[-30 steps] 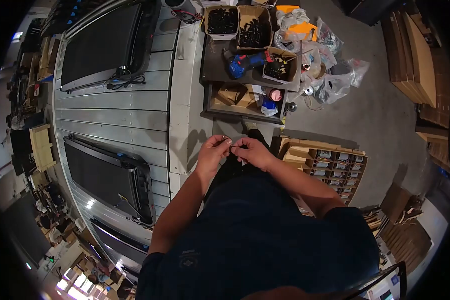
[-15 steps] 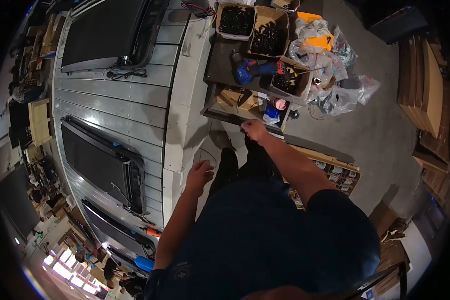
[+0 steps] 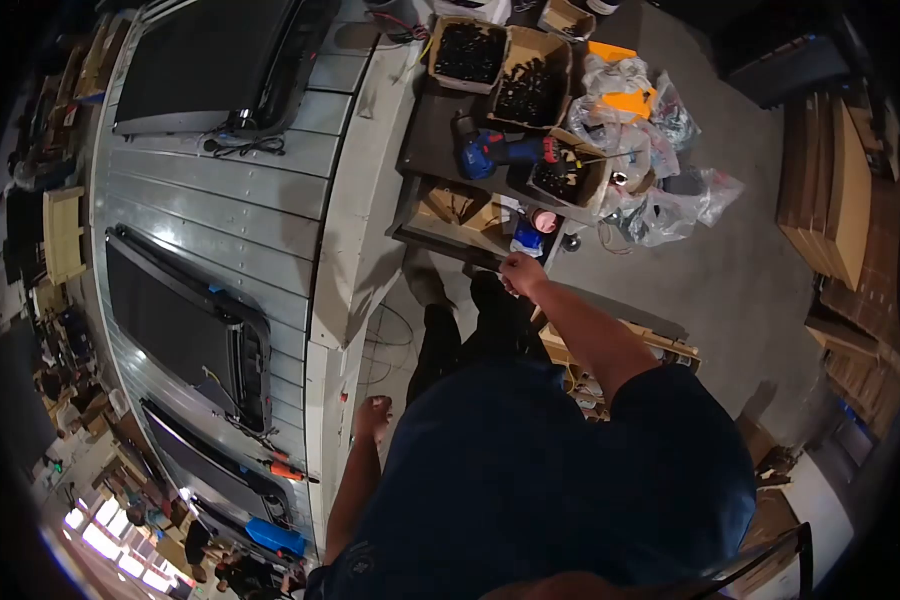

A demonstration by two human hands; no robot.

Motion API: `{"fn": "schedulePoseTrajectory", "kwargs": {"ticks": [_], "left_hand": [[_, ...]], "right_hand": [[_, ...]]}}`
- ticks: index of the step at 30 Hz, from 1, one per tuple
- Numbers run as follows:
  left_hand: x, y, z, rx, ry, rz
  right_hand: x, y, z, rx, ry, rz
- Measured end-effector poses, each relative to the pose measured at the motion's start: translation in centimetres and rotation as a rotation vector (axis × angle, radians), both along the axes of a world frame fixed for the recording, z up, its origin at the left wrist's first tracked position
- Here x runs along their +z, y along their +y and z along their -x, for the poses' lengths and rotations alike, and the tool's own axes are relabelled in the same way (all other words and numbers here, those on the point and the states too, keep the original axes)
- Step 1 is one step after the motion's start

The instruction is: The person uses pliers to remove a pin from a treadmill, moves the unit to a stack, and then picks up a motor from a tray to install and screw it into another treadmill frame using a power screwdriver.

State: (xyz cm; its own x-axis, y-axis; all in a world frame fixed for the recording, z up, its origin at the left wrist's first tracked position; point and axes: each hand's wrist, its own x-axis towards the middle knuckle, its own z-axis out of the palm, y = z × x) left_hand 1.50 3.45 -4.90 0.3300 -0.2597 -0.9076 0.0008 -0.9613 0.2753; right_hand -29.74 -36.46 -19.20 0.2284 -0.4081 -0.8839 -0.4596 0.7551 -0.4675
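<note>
My right hand [image 3: 521, 275] is closed on the front edge of a pulled-out drawer [image 3: 440, 240]. Inside the drawer are cardboard pieces [image 3: 482, 213], a blue packet [image 3: 527, 238] and a round pink-topped item [image 3: 543, 221]. Above it, a blue and red power drill [image 3: 480, 152] lies on the dark bench top [image 3: 422, 140], beside boxes of small black parts [image 3: 532, 90]. My left hand [image 3: 373, 417] hangs low beside the white edge of the long metal table, fingers loosely curled and apart, holding nothing.
Dark framed panels [image 3: 175, 320] lie on the slatted metal table [image 3: 210, 200] at left. Clear plastic bags [image 3: 660, 215] are beyond the bench. A wooden crate [image 3: 650, 345] stands near my right arm. Flat cardboard [image 3: 820, 190] leans at right. People are at the lower left.
The view has shifted, with bench and drawer now slightly farther left in it. My left hand has moved down and left, nearer my body. My right hand remains at the drawer's edge.
</note>
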Motion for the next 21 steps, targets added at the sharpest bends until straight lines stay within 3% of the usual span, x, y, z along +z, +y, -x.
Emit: {"fn": "schedulePoseTrajectory", "kwargs": {"ticks": [3, 4, 6, 7, 9, 10, 12, 13, 16, 19, 21], "left_hand": [[-0.2, -1.3, -0.4, -0.135, 0.043, 0.137], [0.2, -3.1, -0.2, -0.069, 0.063, 0.069], [0.0, -5.4, -0.2, -0.149, 0.065, 0.090], [-0.6, -5.7, -0.7, -0.293, 0.048, 0.178], [0.0, -8.2, -0.6, -0.322, 0.018, 0.157], [0.5, -9.6, -0.5, -0.337, 0.003, 0.146], [1.7, -11.4, 0.4, -0.024, 0.050, 0.069], [1.7, -11.8, 0.3, -0.034, 0.058, 0.080], [0.9, -11.8, 0.6, -0.032, 0.070, 0.108], [1.1, -10.8, 1.2, -0.029, 0.059, 0.129], [2.3, -9.8, 2.0, -0.031, 0.031, 0.149]], "right_hand": [[0.0, 2.5, 4.0, 0.042, 0.058, 0.034], [0.3, 3.5, 5.8, 0.039, 0.117, 0.051], [-0.7, 4.6, 9.5, 0.022, 0.218, 0.021], [-2.2, 5.1, 12.1, 0.037, 0.242, 0.100], [-4.6, 6.0, 16.7, 0.073, 0.287, 0.251], [-3.6, 5.5, 17.9, -0.030, 0.341, 0.276], [-2.7, 3.4, 20.0, -0.338, 0.238, 0.242], [-2.0, 2.0, 20.4, -0.482, 0.181, 0.224], [2.4, -1.8, 20.2, -0.606, 0.233, 0.332], [2.6, -1.7, 20.0, -0.497, 0.243, 0.311], [-0.8, 0.1, 20.3, -0.295, 0.267, 0.230]]}}
